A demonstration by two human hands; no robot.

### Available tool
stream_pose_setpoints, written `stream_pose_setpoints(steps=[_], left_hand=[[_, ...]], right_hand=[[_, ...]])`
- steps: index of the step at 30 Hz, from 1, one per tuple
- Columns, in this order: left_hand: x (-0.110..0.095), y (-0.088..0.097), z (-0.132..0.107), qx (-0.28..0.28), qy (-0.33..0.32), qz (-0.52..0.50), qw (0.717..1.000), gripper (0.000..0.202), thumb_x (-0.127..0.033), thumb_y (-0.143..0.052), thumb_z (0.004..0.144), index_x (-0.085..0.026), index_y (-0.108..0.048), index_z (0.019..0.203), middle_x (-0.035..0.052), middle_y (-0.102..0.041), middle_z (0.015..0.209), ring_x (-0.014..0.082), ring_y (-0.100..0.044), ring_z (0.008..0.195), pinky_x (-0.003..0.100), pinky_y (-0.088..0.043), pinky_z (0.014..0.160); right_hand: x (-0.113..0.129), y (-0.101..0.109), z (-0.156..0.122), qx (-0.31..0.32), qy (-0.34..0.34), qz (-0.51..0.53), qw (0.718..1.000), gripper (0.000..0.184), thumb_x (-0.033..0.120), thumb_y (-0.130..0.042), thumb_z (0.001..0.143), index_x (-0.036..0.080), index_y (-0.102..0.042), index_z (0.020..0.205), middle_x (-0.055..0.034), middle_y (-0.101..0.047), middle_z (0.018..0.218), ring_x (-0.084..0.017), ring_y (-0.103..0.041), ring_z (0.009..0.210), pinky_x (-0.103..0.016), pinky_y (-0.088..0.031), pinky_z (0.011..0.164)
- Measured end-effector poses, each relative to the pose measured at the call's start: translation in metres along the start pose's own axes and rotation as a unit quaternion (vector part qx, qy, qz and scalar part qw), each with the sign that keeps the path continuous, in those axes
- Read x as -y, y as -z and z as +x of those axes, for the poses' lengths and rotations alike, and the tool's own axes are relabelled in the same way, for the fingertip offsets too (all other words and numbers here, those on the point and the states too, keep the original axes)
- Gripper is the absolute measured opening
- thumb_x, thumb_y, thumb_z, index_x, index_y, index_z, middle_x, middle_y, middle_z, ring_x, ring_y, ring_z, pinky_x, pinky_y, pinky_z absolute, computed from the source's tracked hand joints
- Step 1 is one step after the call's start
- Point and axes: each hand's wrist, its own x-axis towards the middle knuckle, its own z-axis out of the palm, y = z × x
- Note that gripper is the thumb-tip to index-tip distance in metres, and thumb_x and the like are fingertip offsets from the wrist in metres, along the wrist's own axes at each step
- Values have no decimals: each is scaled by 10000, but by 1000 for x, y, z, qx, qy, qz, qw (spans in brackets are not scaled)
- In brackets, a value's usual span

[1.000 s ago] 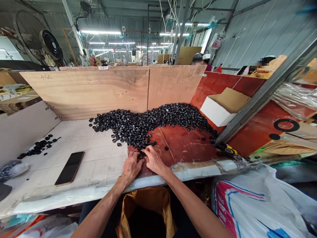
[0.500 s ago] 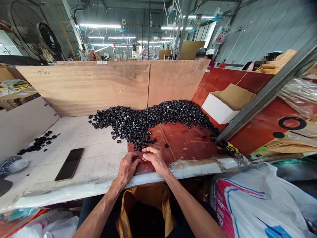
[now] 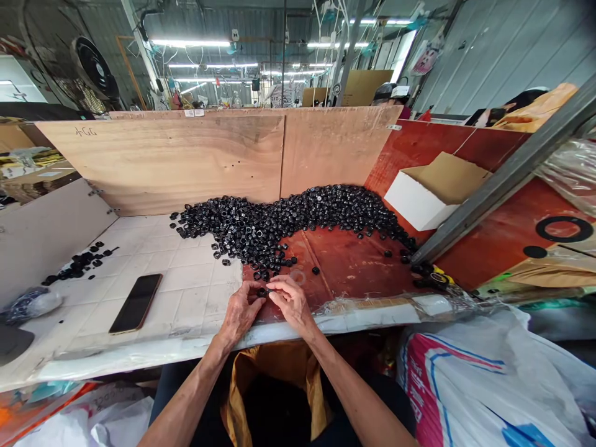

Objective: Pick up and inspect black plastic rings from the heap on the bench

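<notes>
My left hand (image 3: pixel 241 310) and my right hand (image 3: pixel 289 302) meet at the near edge of the bench, fingers pinched together around a small black ring (image 3: pixel 263 292) held between them. Just beyond my fingertips starts a long heap of black plastic rings (image 3: pixel 284 222) that runs along the plywood back wall (image 3: pixel 186 158). A few loose rings lie on the red board (image 3: pixel 354 267) near my right hand.
A dark phone (image 3: pixel 136 302) lies on the white tiled surface (image 3: pixel 186 292) to the left, with a small pile of black parts (image 3: pixel 79 264) beyond it. A white cardboard box (image 3: pixel 431 192) and a slanted metal bar (image 3: pixel 503 167) stand right. An open yellow-brown bag (image 3: pixel 274 391) hangs below the edge.
Both hands drew back from the heap's edge toward me and lifted slightly, closing on one ring between the fingertips.
</notes>
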Motion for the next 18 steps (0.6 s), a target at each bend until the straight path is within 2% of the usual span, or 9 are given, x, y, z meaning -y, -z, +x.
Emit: stream_pose_setpoints(steps=[4, 10, 15, 18], left_hand=[[-2, 0, -2, 4, -5, -43, 999, 291, -289, -717, 859, -196, -642, 1124, 79, -776, 1127, 225, -770, 964, 391, -615, 916], [-6, 2, -5, 4, -9, -45, 999, 255, -332, -743, 873, -202, -703, 1088, 64, -777, 1119, 229, -747, 1025, 396, -590, 991], [-11, 2, -6, -2, -65, -30, 997, 210, -353, -735, 884, -207, -731, 1035, 67, -775, 1130, 238, -736, 1069, 402, -586, 1010], [-12, 3, -6, -2, -86, -23, 996, 192, -363, -733, 891, -214, -744, 1011, 65, -774, 1101, 235, -734, 1054, 403, -587, 1002]], right_hand=[[1, -1, -1, 5, -14, -34, 999, 242, 256, -632, 893, 216, -733, 1109, -79, -763, 1061, -204, -735, 932, -323, -612, 835], [-1, -3, -1, -3, 11, -49, 999, 158, 264, -653, 892, 209, -745, 1007, -76, -774, 1038, -215, -742, 937, -311, -610, 813], [-4, -5, -3, -22, 1, -59, 998, 275, 318, -674, 896, 203, -697, 1145, -82, -773, 990, -217, -750, 885, -312, -607, 796], [-1, -6, -3, -16, 10, -96, 995, 213, 364, -612, 953, 206, -704, 1063, -54, -751, 866, -187, -721, 752, -276, -580, 716]])
